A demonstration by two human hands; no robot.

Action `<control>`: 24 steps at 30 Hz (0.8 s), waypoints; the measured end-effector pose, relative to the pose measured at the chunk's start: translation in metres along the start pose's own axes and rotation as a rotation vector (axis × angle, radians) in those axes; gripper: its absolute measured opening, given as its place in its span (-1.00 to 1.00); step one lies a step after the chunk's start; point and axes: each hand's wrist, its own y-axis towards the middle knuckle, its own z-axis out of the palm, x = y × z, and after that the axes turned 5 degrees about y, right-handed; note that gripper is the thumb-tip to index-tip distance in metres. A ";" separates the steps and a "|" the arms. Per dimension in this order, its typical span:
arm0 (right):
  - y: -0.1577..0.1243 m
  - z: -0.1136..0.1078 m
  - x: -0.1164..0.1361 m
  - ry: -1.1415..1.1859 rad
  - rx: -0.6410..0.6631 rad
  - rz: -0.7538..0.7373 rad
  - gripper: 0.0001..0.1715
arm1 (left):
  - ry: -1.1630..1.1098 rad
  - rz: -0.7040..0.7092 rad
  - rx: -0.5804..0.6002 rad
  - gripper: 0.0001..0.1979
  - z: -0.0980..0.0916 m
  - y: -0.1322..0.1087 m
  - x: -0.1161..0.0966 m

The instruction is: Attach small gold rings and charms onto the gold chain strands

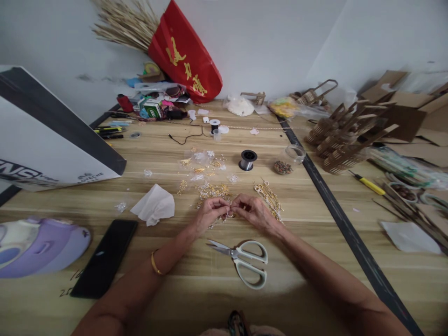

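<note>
My left hand (pixel 211 213) and my right hand (pixel 252 212) meet fingertip to fingertip over the middle of the wooden table. Both are closed in a pinch around a small beaded piece (pixel 230 214) with a pale ring-shaped part; finer detail is too small to tell. Just beyond the fingers lies a heap of gold and silver beads (pixel 214 191). To the right of my right hand rests a bundle of gold and white beaded strands (pixel 269 198). White-handled scissors (pixel 241 256) lie partly spread on the table nearer to me, between my forearms.
Beyond the beads stand a spool of clear line (pixel 248 160) and a glass jar (pixel 293 156) of small brown beads on its side. At left are a crumpled tissue (pixel 154 205), a black phone (pixel 105 259) and a large box (pixel 52 135). Small woven baskets (pixel 339 140) crowd the right.
</note>
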 end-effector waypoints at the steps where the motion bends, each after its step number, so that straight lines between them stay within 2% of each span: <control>1: 0.000 0.000 0.001 0.011 0.004 0.012 -0.82 | -0.012 0.000 -0.004 -0.75 0.000 0.000 0.000; 13: 0.000 -0.002 0.001 0.028 0.017 0.062 -0.83 | -0.066 -0.039 0.010 -0.74 -0.001 0.000 0.000; 24: 0.001 0.000 0.001 0.049 0.008 0.096 -0.84 | 0.026 -0.052 0.022 -0.77 -0.004 0.005 0.008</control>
